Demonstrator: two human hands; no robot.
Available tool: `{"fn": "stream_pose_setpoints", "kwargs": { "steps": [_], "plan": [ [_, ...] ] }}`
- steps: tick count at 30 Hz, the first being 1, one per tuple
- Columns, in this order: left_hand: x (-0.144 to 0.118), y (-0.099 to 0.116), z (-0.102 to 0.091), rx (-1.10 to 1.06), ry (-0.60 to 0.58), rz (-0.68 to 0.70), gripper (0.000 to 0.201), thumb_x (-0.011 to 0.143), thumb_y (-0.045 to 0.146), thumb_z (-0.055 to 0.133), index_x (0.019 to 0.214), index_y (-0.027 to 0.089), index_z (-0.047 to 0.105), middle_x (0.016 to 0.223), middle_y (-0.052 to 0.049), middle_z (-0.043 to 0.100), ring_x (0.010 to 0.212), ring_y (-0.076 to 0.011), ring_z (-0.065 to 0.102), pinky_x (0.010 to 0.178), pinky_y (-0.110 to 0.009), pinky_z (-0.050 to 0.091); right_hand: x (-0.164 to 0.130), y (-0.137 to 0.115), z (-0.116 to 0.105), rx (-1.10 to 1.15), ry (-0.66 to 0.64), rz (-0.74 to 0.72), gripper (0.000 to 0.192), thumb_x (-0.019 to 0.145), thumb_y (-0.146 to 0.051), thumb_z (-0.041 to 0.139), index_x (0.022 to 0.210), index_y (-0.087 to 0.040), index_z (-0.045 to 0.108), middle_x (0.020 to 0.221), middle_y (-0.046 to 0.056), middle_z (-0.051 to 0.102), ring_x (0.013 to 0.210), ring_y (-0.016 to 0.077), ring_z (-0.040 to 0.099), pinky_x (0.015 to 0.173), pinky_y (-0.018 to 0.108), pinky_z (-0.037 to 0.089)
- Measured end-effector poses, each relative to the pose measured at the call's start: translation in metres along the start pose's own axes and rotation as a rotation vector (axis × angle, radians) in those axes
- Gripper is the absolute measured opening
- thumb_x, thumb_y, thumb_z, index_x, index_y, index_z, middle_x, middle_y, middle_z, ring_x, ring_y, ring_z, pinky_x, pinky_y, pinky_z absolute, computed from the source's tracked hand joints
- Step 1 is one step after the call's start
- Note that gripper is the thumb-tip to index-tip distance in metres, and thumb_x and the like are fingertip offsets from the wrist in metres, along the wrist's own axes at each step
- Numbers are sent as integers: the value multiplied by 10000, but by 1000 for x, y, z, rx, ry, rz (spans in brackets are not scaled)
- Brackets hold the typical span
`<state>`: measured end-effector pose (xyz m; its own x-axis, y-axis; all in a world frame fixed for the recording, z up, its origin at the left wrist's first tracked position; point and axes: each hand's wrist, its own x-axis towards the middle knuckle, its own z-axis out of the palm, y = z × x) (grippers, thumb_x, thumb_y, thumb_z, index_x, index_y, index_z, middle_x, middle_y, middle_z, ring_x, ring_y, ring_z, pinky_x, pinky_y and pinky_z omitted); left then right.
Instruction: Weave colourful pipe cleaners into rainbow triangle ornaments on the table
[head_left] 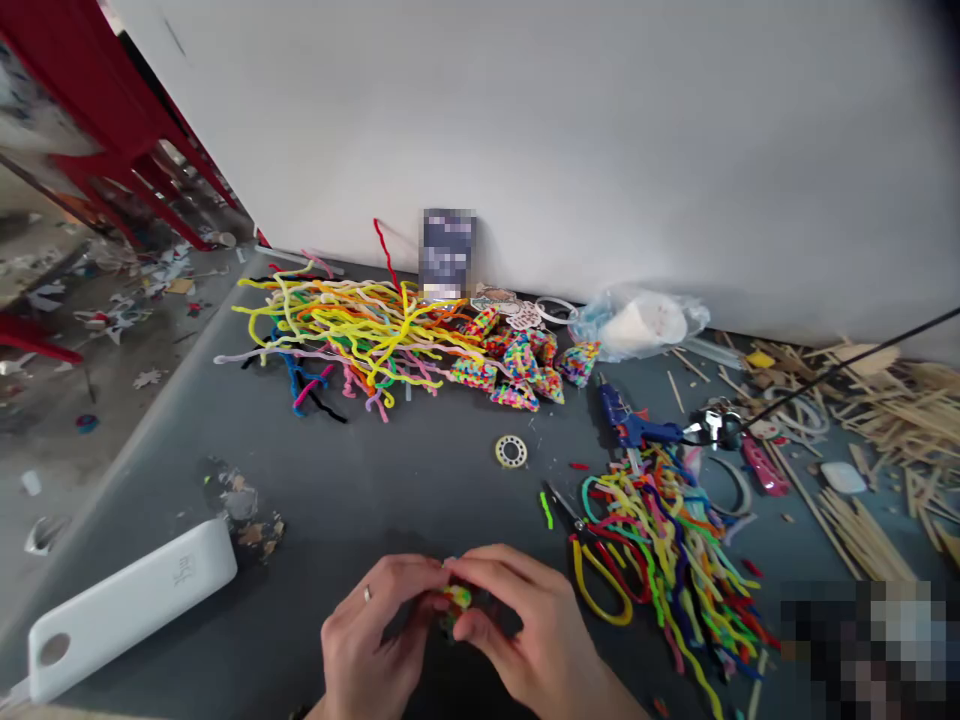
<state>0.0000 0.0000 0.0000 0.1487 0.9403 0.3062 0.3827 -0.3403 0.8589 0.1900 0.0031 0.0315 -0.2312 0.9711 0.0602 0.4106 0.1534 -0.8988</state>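
We note the left hand (375, 630) curled, thumb and forefinger brought close together on a small multicoloured piece (457, 598). The right hand (536, 622) is likewise narrow, its fingertips on the same piece from the other side. The piece sits between the two sets of fingertips, partly hidden by them; we cannot tell its full shape. We record scissors (583, 527) near the right hand on the dark tabletop (375, 480), and a ring-shaped disc (511, 438) beyond both hands.
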Motion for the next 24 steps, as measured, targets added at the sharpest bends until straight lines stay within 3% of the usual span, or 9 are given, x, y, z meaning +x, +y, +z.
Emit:
{"fn": "stream_pose_setpoints", "kwargs": {
  "steps": [4, 8, 10, 13, 18, 24],
  "plan": [
    [-1, 4, 4, -49, -1, 8, 208, 923, 76, 695, 1067, 224, 722, 960, -17, 784, 878, -140, 771, 815, -187, 611, -10, 8, 3, -44, 112, -37, 308, 911, -269, 704, 1182, -407, 753, 946, 4, 804, 791, 246, 778, 691, 372, 664],
    [3, 7, 9, -125, 5, -104, 221, 920, 313, 776, 1119, 233, 721, 997, -35, 787, 900, -166, 769, 820, -221, 621, -15, 9, -1, -138, 206, -78, 232, 907, -184, 687, 1088, -310, 760, 891, 21, 794, 754, 208, 767, 680, 310, 648],
    [5, 6, 9, -159, -17, -144, 209, 927, 340, 767, 1107, 239, 731, 1013, -40, 785, 925, -177, 764, 828, -241, 622, -17, 11, -3, -143, 235, -83, 189, 913, -153, 697, 1059, -261, 751, 901, 26, 785, 782, 172, 762, 717, 258, 636],
    [6, 4, 7, -174, -61, -145, 70, 953, 203, 720, 1008, 237, 747, 917, -15, 773, 847, -150, 752, 771, -223, 610, -21, 15, -1, -115, 249, -107, 208, 916, -126, 706, 1091, -231, 748, 944, 38, 782, 836, 156, 761, 770, 245, 634],
    [4, 3, 3, -100, -31, 5, 184, 904, 22, 681, 932, 198, 729, 825, -10, 741, 780, -135, 702, 717, -224, 580, -23, 18, 9, -198, 325, -281, 240, 918, -103, 721, 1128, -214, 757, 927, 35, 803, 831, 157, 769, 750, 250, 626],
    [3, 7, 6, -75, 8, 179, 308, 840, -121, 635, 913, 165, 724, 806, -23, 746, 834, -148, 695, 790, -253, 597, -24, 15, 12, -246, 417, -327, 240, 912, -39, 674, 1040, -211, 781, 878, 18, 816, 708, 123, 750, 670, 240, 599]
  ]
}}
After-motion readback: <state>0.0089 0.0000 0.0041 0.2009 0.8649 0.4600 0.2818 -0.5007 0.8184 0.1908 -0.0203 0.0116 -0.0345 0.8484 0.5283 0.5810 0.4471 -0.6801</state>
